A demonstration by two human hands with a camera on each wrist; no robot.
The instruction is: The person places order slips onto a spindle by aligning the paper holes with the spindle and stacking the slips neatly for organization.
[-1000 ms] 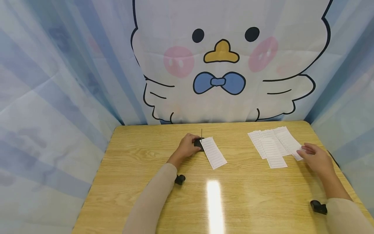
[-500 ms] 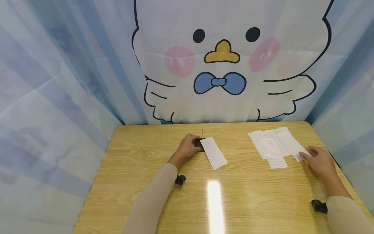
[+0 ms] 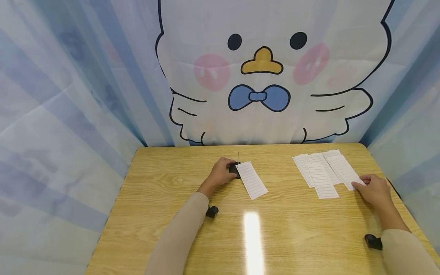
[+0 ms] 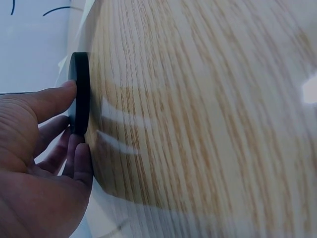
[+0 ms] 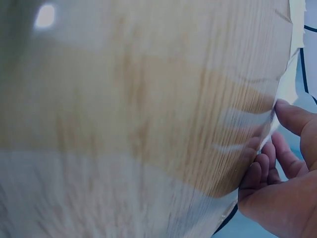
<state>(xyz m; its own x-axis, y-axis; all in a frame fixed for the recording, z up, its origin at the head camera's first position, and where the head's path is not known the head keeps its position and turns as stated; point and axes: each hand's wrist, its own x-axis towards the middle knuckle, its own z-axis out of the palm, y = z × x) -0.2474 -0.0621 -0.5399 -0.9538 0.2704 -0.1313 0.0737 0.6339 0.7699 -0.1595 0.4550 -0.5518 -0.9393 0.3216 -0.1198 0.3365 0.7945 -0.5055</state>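
My left hand [image 3: 221, 170] grips the round black base [image 3: 233, 170] of a paper spike, whose thin metal pin [image 3: 238, 156] stands upright. In the left wrist view, thumb and fingers sit around the edge of that base, low on the wood. One lined white paper slip [image 3: 252, 180] lies against the base at the pin, slanting toward the near right. Over at the right, my right hand [image 3: 374, 190] pinches the near corner of another lined slip [image 3: 345, 172]. In the right wrist view, this slip's pale edge [image 5: 286, 87] shows beyond the thumb.
Several overlapping lined slips [image 3: 321, 183] spread leftward from the pinched one. The wooden table [image 3: 165, 229] ends at a printed curtain [image 3: 213, 122] at the back, with curtains at both sides too. A black wrist camera [image 3: 212, 211] sits below the left hand.
The right hand has shifted slightly and now holds the rightmost slip by its corner. That slip has slid a little toward the near right. The left hand stays on the base.
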